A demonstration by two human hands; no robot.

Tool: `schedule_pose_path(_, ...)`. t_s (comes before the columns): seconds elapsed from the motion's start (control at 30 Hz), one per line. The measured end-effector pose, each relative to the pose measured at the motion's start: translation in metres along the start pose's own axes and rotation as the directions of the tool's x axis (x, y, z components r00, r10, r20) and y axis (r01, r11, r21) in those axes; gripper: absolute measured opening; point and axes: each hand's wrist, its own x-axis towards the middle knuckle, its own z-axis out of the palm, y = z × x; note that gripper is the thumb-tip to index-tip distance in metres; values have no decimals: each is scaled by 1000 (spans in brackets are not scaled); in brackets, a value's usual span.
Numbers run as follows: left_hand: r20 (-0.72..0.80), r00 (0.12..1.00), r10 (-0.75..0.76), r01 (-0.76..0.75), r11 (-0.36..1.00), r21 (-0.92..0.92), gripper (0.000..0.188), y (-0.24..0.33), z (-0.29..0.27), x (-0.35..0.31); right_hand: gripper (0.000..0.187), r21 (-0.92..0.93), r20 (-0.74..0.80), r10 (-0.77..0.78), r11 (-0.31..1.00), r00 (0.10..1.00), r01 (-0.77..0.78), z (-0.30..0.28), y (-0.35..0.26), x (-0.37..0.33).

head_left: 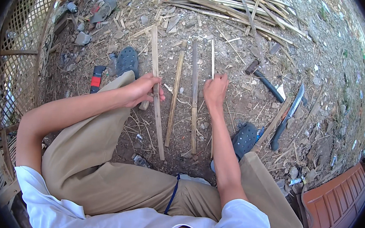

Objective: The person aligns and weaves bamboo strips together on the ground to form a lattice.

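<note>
Bamboo strips lie lengthwise on the ground between my feet, side by side with gaps. My left hand has its thumb and fingers closed on the leftmost bamboo strip, which is slightly tilted. Next to it are a second strip and a third strip, darker at its far half; neither is touched. My right hand is closed on the thin rightmost strip. The hand and forearm hide much of that strip's middle, and its near end shows beside my forearm.
A heap of split bamboo strips lies at the far side. To the right are a hammer and a large knife. A red-and-black handle lies left, near a lattice panel. A brown plastic chair stands at lower right.
</note>
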Motion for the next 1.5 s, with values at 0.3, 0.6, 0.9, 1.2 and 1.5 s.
schedule_pose_path(0.3, -3, 999, -40, 41, 998, 41, 19, -2, 2, 2, 15, 227, -10, 86, 971, 996, -81, 4, 5, 11)
schedule_pose_path(0.6, -19, 999, -39, 40, 998, 54, 20, -2, 3, 2, 28, 199, 124, 171, 961, 978, -193, -6, 9, 10)
schedule_pose_path(0.9, 17, 1000, -18, 17, 996, 84, 23, -13, -7, 1, 20, -76, 301, 281, 959, 911, -271, -28, -6, 26)
schedule_pose_path(1.2, 95, 993, 71, -84, 986, 143, 22, -10, 2, -12, 20, -75, 256, 199, 980, 946, -185, -54, -17, -4)
schedule_pose_path(1.5, 61, 982, 176, -182, 977, 112, 20, -3, -6, -21, 17, 72, 295, 29, 996, 955, -53, -40, -7, 15)
